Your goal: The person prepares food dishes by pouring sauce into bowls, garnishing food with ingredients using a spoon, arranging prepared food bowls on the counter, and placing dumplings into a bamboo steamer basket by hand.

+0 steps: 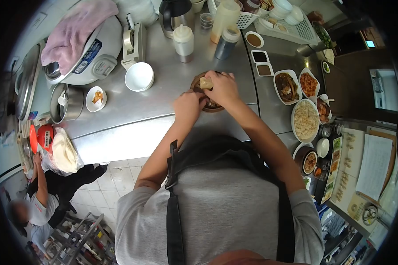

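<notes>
A round brown bowl [213, 109] sits on the steel counter in front of me, its inside partly covered by my hands. My right hand [223, 88] comes over it from the right, closed on a pale yellowish lump [205, 83] whose kind I cannot make out. At the bowl's left rim, my left hand [190, 106] is curled, with thumb and fingers against the edge. Dark contents show between the hands.
Beyond the bowl stand a white squeeze bottle [183, 42] and a dark-filled bottle [228, 43]. White bowls [139, 77] and a rice cooker [90, 55] are left. Filled dishes, including a rice plate [305, 120], line the right. Another person [42, 203] works at lower left.
</notes>
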`<state>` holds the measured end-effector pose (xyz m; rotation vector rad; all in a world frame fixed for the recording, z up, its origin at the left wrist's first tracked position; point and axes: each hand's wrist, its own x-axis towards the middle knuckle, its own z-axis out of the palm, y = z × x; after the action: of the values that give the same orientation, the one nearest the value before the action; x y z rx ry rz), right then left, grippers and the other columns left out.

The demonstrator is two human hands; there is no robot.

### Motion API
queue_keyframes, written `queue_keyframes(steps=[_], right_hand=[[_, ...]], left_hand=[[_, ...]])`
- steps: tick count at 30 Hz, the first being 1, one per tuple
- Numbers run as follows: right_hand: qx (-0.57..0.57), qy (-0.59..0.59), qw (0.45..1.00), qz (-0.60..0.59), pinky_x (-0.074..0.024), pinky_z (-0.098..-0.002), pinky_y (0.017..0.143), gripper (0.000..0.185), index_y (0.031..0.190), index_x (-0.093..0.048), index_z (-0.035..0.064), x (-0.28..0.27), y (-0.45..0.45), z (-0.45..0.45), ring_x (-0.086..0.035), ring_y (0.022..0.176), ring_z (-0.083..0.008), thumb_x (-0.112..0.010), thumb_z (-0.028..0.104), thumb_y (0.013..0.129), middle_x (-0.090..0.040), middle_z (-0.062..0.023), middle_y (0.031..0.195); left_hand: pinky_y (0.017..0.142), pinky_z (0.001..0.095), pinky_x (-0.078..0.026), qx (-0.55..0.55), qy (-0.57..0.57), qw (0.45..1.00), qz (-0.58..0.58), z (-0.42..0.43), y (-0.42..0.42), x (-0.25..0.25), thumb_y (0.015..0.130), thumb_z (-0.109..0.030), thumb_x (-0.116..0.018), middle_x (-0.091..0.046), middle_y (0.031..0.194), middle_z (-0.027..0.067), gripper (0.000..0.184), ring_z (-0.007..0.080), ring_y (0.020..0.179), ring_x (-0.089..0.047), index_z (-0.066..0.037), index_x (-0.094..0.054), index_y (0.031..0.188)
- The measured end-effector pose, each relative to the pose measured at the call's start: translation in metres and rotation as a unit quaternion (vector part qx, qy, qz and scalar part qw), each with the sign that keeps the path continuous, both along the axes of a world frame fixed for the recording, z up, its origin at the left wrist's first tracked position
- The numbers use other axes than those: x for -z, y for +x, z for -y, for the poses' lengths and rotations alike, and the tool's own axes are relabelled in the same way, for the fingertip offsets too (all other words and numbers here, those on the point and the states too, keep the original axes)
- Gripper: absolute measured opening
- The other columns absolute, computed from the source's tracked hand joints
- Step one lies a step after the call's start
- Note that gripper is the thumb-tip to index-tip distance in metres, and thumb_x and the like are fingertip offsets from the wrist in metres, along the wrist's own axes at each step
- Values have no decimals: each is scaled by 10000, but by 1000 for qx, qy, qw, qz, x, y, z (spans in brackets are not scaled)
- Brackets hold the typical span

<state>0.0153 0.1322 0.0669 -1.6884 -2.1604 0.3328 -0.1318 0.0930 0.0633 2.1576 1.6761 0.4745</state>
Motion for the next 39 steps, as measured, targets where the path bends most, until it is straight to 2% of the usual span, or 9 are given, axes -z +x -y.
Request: queue_keyframes(steps=[5,11,14,20,23,26,28,33,39], right_hand=[[26,-5,999,-48,-394,-382,771,331,840,-524,137,5,9,2,-569,815,-251,-737,178,590,-598,-28,746],[-9,155,986,-58,-396,-385,802,259,747,-511,117,9,15,12,-539,844,-250,-734,162,624,-577,-17,793],[-43,138,989,-12,-397,-386,822,273,734,-506,102,11,14,22,-529,878,-259,-748,177,631,-568,-30,824],[22,85,993,-75,-408,-377,798,253,743,-524,119,-7,4,19,-522,904,-251,-743,168,625,-566,-24,841],[-49,87,991,-91,-414,-385,768,263,732,-521,122,-3,4,6,-520,879,-255,-750,178,615,-561,-27,830],[-52,73,996,-24,-416,-395,753,257,719,-527,125,8,13,2,-525,891,-259,-754,192,620,-575,-27,844],[-26,52,996,-74,-427,-391,789,224,728,-565,121,-4,23,2,-529,912,-265,-758,201,646,-586,-36,846],[95,33,980,-174,-479,-349,780,213,852,-644,104,-31,102,-31,-605,837,-227,-732,243,716,-645,-68,852],[218,63,953,-201,-507,-306,719,209,966,-648,82,-52,262,-121,-648,759,-196,-671,186,786,-683,-76,851]], left_hand=[[653,393,-500,33,-31,997,-68,-2,-2,0,755,-368,-677,-641,797,96,248,284,744,-630,-176,-726,905],[688,395,-503,11,-46,997,-67,-5,-7,-8,771,-373,-669,-648,825,121,253,302,777,-633,-177,-731,919],[689,394,-505,3,-49,997,-67,-7,-9,-5,771,-378,-668,-650,826,118,259,301,786,-636,-182,-730,928],[689,393,-504,13,-56,995,-80,-10,-9,-9,773,-376,-658,-649,816,115,247,300,791,-634,-184,-734,908],[685,399,-499,29,-35,996,-77,-13,-11,-6,779,-366,-651,-648,807,117,232,300,782,-627,-183,-736,894],[684,406,-494,31,-37,996,-79,-15,-11,-1,779,-370,-650,-648,800,124,226,299,772,-621,-185,-739,874],[676,404,-491,29,-34,997,-56,-14,-13,-2,778,-353,-658,-637,782,117,224,292,755,-616,-177,-735,894],[668,378,-486,3,-39,998,53,-17,-13,-17,764,-232,-682,-586,794,76,226,270,779,-591,-138,-699,969],[690,385,-478,48,116,986,110,-68,37,-90,766,-158,-668,-554,832,79,288,274,815,-569,-138,-639,1052]])
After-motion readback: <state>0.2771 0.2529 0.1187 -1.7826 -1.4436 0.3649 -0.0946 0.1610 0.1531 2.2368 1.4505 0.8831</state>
